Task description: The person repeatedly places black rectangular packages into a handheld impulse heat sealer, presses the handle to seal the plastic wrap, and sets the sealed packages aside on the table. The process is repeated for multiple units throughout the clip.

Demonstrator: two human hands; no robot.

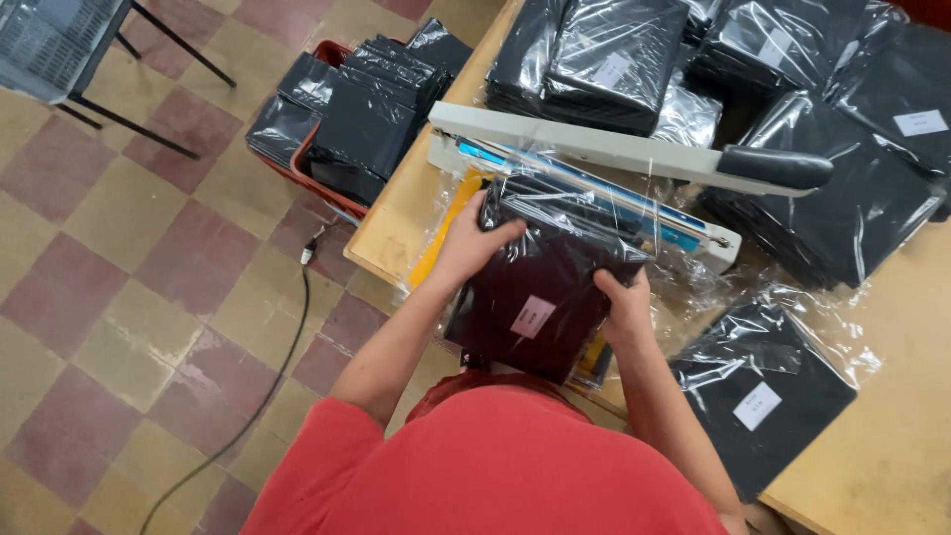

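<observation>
I hold a clear plastic bag with a folded black garment (540,287) in it, a small white label on its face. My left hand (474,241) grips the bag's left edge near its open top. My right hand (624,305) grips its right edge. The bag's open end lies across the bed of a white heat sealer (594,149), whose arm with a black handle (775,166) is raised above it. The sealer stands on a wooden table (892,436).
Stacks of bagged black garments (604,59) fill the table behind the sealer. One more bagged garment (758,396) lies at my right. A red crate (342,114) of packs sits on the tiled floor at left, with a black cable (267,386) nearby.
</observation>
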